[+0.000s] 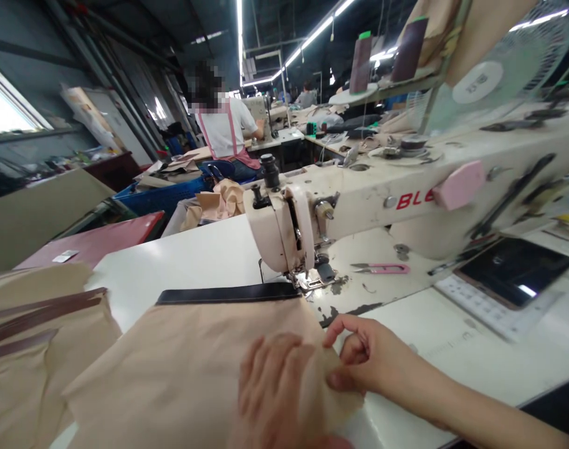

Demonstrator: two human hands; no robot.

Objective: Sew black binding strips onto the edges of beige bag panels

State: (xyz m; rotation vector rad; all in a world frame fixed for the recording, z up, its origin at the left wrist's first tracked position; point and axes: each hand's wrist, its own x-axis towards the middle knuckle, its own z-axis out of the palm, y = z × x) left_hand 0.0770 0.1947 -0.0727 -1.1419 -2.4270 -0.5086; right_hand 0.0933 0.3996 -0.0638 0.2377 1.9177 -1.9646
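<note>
A beige fabric panel (pixel 172 362) lies on the white sewing table, with a dark strip (pixel 228 293) stitched along its far edge. The right end of that strip sits at the needle area of the sewing machine (pixel 284 231). My left hand (pixel 277 380), somewhat blurred, rests on top of the panel with its fingers stretched out. Just to its right, my right hand (pixel 368 352) pinches the panel's right edge between thumb and fingers. A folded flap of the fabric rises between the two hands.
More beige pieces with brown strips (pixel 41 318) lie at the left. Pink thread snips (pixel 382 268) and a phone (pixel 518 271) rest right of the needle. Thread cones (pixel 361 65) stand above the machine. A person (pixel 225 128) sits ahead, beside a blue crate (pixel 162 196).
</note>
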